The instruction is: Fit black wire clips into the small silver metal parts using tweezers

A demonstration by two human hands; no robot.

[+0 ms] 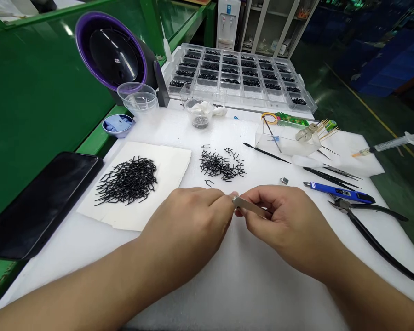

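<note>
In the middle of the worktable, my right hand (284, 220) is closed round a small silver nail clipper (250, 205), with its flat lever pointing left. My left hand (193, 220) is closed too, its fingertips meeting the clipper's end; whatever they pinch is hidden. Just beyond the hands lies a loose heap of small black forked pieces (221, 165). A bigger, denser pile of similar black pieces (127, 181) rests on a white paper sheet (172, 158) to the left.
Past the heaps stand a clear compartment tray (234, 92), a purple-rimmed fan (113, 53) and plastic cups (138, 99). On the right lie cutting pliers (348, 211), a blue cutter (341, 192), tweezers (341, 172) and a syringe (393, 144). A black tablet (44, 202) occupies the left edge.
</note>
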